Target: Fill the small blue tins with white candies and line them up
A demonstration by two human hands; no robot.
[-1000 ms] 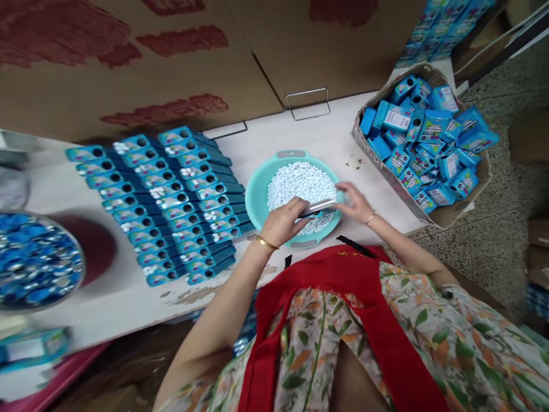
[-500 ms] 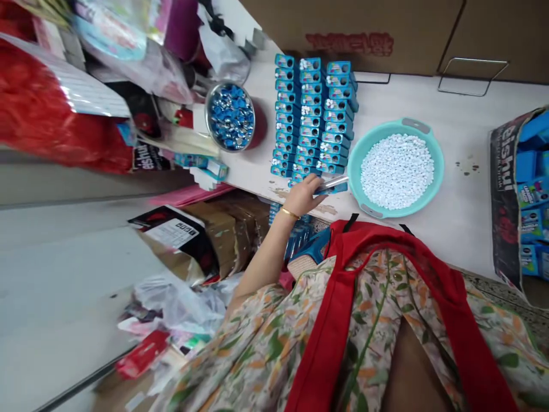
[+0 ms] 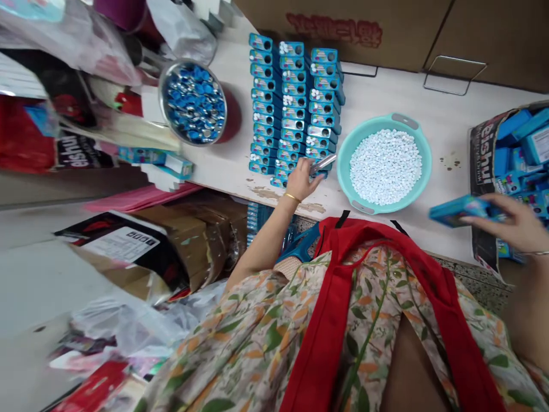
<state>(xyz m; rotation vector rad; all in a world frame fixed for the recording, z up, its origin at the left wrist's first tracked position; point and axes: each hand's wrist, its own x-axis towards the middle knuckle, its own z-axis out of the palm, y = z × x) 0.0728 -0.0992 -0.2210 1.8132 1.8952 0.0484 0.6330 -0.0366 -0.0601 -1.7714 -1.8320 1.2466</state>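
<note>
My left hand (image 3: 301, 181) is closed around a short shiny metal tube (image 3: 324, 163), at the near end of the rows of small blue boxes (image 3: 294, 135). Those boxes stand in three rows, with dark round holes in their tops; white pellets show in some holes. Just right of the tube sits a turquoise basin (image 3: 344, 166) holding a heap of white pellets (image 3: 386, 167). Over the front part of the table, my right hand (image 3: 517, 222) grips a blue box (image 3: 455, 210) by its right end, beside a carton (image 3: 481, 166) filled with blue boxes.
A metal pot (image 3: 162, 94) of blue and silver caps stands left of the rows. Large brown cartons (image 3: 407, 31) line the back of the table (image 3: 454, 126). Bags and opened boxes (image 3: 184, 240) crowd the left side.
My right hand has come into view at the right with a blue box in it. My left hand keeps its hold on the metal tube. The view has shifted, moving the left-side things leftward.
</note>
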